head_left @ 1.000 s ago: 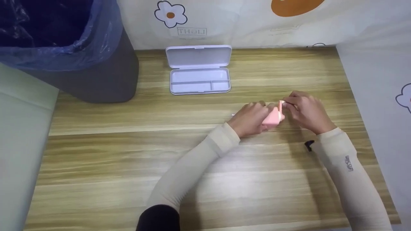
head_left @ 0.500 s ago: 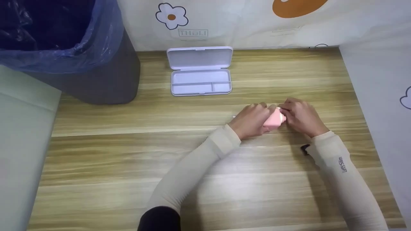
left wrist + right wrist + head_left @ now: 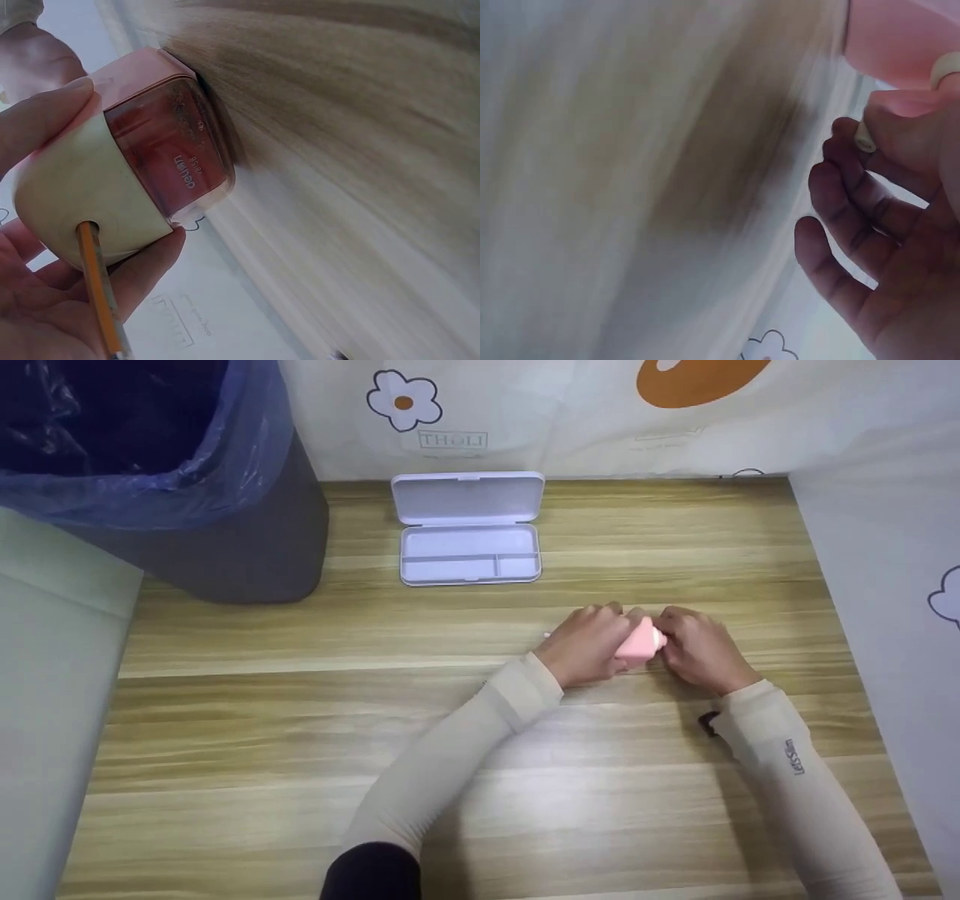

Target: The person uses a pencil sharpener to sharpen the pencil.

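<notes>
L hand's (image 3: pixel 589 645) gripping pink sharpener (image 3: pixel 637 643), pencil (image 3: pixel 96 289) sticking out; R hand's (image 3: pixel 701 652) pinching crank knob (image 3: pixel 865 140). R sleeve's (image 3: pixel 769 761) reading "Let'sSlim"; sharpener logo's (image 3: pixel 184 172) not reading clearly.

The inserted end of the pencil (image 3: pixel 97 277) is out of sight inside the sharpener (image 3: pixel 637 645), and the left hand (image 3: pixel 585 645) conceals most of the pencil from the head view. The right hand (image 3: pixel 701 651) covers much of the crank (image 3: pixel 906 102); the right wrist view crops the sharpener and blurs the worktop (image 3: pixel 667 187). The bin (image 3: pixel 255 544) overruns the head view's top and left edges.
</notes>
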{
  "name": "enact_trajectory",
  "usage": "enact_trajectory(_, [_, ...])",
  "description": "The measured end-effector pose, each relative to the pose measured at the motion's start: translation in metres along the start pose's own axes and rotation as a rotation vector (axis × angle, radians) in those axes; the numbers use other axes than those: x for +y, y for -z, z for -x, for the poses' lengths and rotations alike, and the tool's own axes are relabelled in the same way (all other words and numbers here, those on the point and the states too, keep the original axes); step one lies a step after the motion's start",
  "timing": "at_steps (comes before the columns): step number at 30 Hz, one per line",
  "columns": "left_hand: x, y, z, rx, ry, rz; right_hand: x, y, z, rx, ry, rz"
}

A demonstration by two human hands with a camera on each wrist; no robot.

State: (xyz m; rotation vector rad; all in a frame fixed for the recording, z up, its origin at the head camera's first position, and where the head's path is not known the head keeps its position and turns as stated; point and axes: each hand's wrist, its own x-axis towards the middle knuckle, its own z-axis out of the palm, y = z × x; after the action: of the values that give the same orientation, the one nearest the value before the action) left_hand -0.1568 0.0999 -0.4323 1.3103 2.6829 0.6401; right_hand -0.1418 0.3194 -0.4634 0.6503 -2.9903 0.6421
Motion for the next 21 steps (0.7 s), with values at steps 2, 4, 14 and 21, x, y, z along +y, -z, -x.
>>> enact_trajectory(2, [-0.001,-0.001,0.000,0.006,0.002,-0.010,-0.001,-0.001,0.002,-0.005,-0.001,0.001])
enact_trajectory(4, [-0.001,-0.001,0.000,0.008,0.003,-0.012,-0.002,-0.002,0.003,-0.016,-0.009,-0.001])
enact_trajectory(14, [0.000,-0.003,0.002,0.035,0.020,-0.014,-0.005,-0.002,0.009,-0.010,0.011,-0.025])
enact_trajectory(21, [0.001,-0.003,0.003,0.030,0.021,-0.008,-0.010,-0.002,0.017,-0.027,0.039,-0.014])
